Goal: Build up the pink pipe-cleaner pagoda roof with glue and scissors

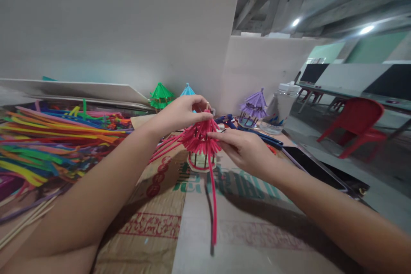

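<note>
A small pavilion model [201, 145] with a two-tiered pinkish-red roof stands upright on the table in front of me. Its roof looks made of fuzzy pipe cleaners, above thin brown posts and a pale base. My left hand [184, 113] pinches the peak of the roof from the left. From the right, my right hand [242, 150] is closed at the roof's side, thumb and forefinger on a long red pipe cleaner [212, 197]. That strip hangs down past the base towards me. More red pipe cleaners [167, 146] lie to the model's left, partly behind my left arm.
Many coloured pipe cleaners [58, 132] are heaped at left, with thin wooden sticks [28, 220] nearer me. Behind are green [161, 95], blue [187, 90] and purple [253, 105] models, a dark-blue glue gun [224, 119] and a clear jar [279, 109]. A tablet-like dark panel [313, 169] lies right.
</note>
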Demonstrator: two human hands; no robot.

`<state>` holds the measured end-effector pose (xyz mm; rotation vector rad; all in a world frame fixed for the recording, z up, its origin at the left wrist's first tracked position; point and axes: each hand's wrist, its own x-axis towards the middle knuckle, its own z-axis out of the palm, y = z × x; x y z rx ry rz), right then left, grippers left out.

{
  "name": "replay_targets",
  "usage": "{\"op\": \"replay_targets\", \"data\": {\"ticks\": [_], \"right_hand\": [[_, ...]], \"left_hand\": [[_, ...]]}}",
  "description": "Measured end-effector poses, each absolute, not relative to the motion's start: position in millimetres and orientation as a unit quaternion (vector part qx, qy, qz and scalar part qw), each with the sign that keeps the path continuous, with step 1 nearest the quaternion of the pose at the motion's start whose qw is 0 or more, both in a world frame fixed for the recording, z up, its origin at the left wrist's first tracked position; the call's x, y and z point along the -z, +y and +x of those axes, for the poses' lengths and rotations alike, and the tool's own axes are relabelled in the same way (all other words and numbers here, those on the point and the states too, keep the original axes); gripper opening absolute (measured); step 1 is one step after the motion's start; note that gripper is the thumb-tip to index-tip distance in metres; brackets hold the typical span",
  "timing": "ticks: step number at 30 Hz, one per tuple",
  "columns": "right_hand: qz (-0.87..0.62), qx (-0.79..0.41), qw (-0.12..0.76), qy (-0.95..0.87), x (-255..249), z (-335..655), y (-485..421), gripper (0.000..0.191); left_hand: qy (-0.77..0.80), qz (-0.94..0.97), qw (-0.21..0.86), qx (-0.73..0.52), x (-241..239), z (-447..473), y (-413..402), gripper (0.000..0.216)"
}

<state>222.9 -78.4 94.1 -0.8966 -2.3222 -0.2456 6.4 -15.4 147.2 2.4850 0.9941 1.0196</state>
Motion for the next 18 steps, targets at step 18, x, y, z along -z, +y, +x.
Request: {"op": "replay_targets", "data": {"ticks": [18], "right_hand": [[-0.495, -0.101, 0.036, -0.862, -67, 341, -37, 0.054]], "left_hand": [[0.360, 0.822, 0.211, -0.388, -147, 10, -17, 0.030]]}}
